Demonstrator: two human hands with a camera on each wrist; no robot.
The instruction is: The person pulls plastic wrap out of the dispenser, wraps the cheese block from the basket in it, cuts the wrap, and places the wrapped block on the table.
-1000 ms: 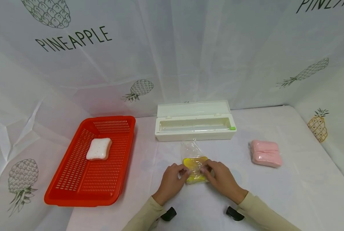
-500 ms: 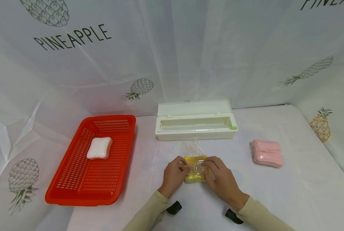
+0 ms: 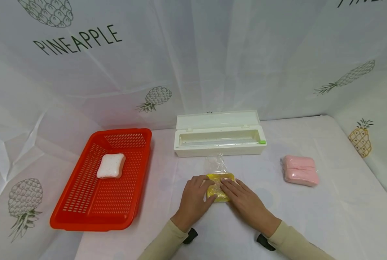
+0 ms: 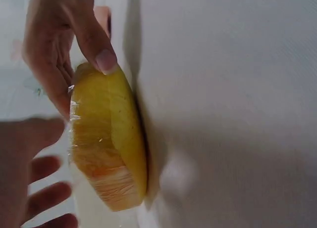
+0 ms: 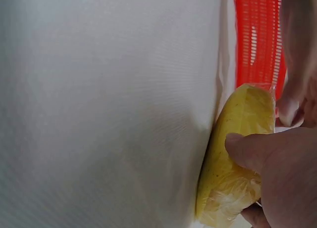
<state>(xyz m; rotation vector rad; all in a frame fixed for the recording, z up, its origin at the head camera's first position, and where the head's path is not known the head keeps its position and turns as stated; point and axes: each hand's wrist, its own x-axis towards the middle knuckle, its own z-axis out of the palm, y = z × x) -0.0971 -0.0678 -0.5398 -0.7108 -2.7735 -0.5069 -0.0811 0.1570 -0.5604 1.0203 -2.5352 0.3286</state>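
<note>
On the white cloth lies a yellow sponge [image 3: 218,187] in clear plastic film, and a loose flap of film [image 3: 216,164] spreads from its far edge. My right hand [image 3: 246,204] rests on its right half with straight fingers on top. In the right wrist view that hand's thumb presses the side of the sponge [image 5: 237,154]. My left hand [image 3: 194,198] arches over the left end, thumb near the front corner. Blurred in the left wrist view, the left hand [image 4: 34,173] has its fingers spread beside the wrapped sponge [image 4: 106,134].
Behind the sponge stands a white cling film dispenser [image 3: 220,150], lid up, with a green slider at its right. At left, a red plastic basket [image 3: 115,213] holds a white sponge [image 3: 111,166]. A pink wrapped bundle [image 3: 300,170] lies at right.
Both hands pinched and drew the film together over the sponge. Now the right fingers lie flat on top, the film looks smoother, and the left fingers have loosened at the left end.
</note>
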